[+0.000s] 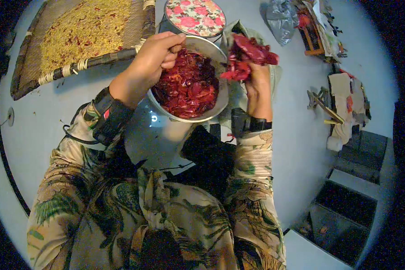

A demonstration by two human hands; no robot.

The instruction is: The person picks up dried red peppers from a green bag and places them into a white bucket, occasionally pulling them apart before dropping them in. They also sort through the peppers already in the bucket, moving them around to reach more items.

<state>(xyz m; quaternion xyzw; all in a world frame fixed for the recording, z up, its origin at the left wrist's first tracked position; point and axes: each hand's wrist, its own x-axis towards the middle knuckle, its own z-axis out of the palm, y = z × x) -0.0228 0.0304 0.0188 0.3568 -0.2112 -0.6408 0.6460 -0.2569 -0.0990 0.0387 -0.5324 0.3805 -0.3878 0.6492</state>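
At far left, ahead of your left hand, locate the flat woven tray with a dark wooden frame (104,59), bearing yellow grains flecked with red (83,36). Your left hand (164,49) is curled closed at the upper-left rim of the round silver metal bowl (223,104); whether it pinches the rim or a piece, you cannot tell. The bowl, between your hands, contains glossy dark-red dried pepper pieces (189,85). Beyond it sits the round pink-and-white floral-topped item (195,17). Your right hand (258,76) clasps a clump of red pepper pieces (253,50), raised just right of the bowl. Beyond that hand, to the right, lies the crumpled grey plastic bag (281,22)
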